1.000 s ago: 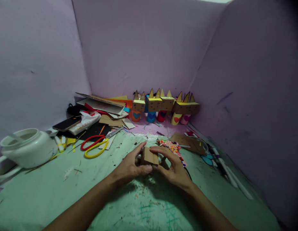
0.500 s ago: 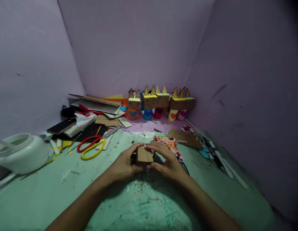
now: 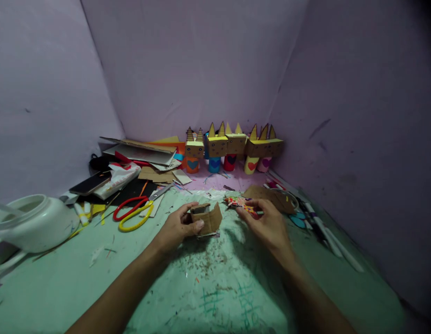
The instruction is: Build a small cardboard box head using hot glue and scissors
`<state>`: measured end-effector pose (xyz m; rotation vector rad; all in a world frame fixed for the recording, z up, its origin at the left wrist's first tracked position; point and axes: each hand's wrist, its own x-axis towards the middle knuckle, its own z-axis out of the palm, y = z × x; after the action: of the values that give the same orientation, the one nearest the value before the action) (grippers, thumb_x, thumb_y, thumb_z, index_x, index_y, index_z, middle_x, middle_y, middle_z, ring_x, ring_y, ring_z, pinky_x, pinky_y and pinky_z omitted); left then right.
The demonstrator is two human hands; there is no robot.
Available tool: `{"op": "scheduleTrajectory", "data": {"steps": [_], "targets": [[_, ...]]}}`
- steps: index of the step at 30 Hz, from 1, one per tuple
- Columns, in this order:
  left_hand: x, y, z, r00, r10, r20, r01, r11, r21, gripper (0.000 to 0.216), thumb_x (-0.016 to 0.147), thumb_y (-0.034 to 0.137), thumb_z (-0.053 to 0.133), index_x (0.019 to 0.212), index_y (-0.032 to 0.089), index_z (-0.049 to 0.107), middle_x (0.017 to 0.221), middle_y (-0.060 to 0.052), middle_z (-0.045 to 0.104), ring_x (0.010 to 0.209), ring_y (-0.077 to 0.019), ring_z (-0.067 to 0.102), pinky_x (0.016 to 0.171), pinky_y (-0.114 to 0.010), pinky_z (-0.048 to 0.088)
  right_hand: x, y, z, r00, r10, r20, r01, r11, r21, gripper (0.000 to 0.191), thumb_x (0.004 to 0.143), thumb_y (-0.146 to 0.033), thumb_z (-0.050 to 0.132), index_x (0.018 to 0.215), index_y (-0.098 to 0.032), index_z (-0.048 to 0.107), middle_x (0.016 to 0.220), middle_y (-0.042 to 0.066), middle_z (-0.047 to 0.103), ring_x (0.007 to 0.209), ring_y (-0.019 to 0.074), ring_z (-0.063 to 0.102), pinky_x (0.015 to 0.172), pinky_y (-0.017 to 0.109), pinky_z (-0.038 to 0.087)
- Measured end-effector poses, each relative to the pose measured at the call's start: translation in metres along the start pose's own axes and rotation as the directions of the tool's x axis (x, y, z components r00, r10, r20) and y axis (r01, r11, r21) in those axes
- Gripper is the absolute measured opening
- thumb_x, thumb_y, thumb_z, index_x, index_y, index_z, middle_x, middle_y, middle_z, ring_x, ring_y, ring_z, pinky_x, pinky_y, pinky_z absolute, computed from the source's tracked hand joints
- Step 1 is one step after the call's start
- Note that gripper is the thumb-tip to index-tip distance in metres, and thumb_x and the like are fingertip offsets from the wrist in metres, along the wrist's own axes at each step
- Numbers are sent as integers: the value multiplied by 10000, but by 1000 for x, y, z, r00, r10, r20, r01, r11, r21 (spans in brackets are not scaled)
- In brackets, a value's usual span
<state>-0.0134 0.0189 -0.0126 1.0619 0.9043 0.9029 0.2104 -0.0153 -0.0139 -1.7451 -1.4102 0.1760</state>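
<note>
The right hand has let go of the folded cardboard piece (half unfolded now), its fingers loosely curled by the patterned paper, while the left hand pinches it over the bench.

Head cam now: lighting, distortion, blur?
Head view: dim, right wall falls into dark vignette; wide-angle bends the wall edges; left hand and cardboard piece fairly sharp, right hand slightly soft; hands shadow the green mat.

Scissors left, bare mat near.
</note>
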Motion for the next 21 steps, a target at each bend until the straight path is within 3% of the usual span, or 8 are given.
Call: {"op": "scheduleTrajectory", "data": {"steps": [4,9,12,15,18,21], "targets": [[1,1,-1,1000,11,-27,-10,999,38,735,546,320,813,1200,140,533,1113,-170,672,1020,-344,618,848,-460,505,-4,13,-14,995,71,68,-45,943,-330,441,694,-596,634,815,-172,651,713,108,683,623,284,646,514,345,438],[2,-1,-2,997,79,-21,-78,996,40,725,521,295,825,1172,129,552,1099,-170,677,1027,-338,610,870,-449,495,7,18,-13,975,127,181,-45,916,-399,321,686,-499,653,750,-185,675,619,90,665,593,273,625,466,288,319],[3,-1,-4,997,72,-29,-71,997,36,733,503,277,834,1165,128,556,1084,-166,681,1018,-330,616,880,-453,490,19,24,-11,929,236,284,-206,970,-130,210,622,-372,688,663,-169,651,550,41,610,547,215,577,459,264,313],[3,2,-3,997,69,-35,-69,997,19,715,486,257,840,1139,134,575,1084,-162,677,1016,-326,616,889,-453,485,20,30,-13,892,268,363,-348,921,175,244,654,-404,651,696,-168,606,479,-21,522,449,148,498,431,250,362],[1,8,0,998,56,-33,-56,998,8,664,471,216,841,1084,140,596,1062,-156,677,1011,-326,612,898,-458,477,11,29,-20,917,221,333,-377,756,536,356,579,-435,766,743,-169,596,549,-21,558,480,127,513,468,244,430],[-1,14,3,999,30,-40,-29,999,22,657,459,195,840,1064,139,589,1050,-153,670,1002,-321,609,915,-467,459,2,18,-28,892,182,415,-443,539,716,485,544,-521,794,823,-152,649,621,10,605,503,118,541,474,230,451]]}}
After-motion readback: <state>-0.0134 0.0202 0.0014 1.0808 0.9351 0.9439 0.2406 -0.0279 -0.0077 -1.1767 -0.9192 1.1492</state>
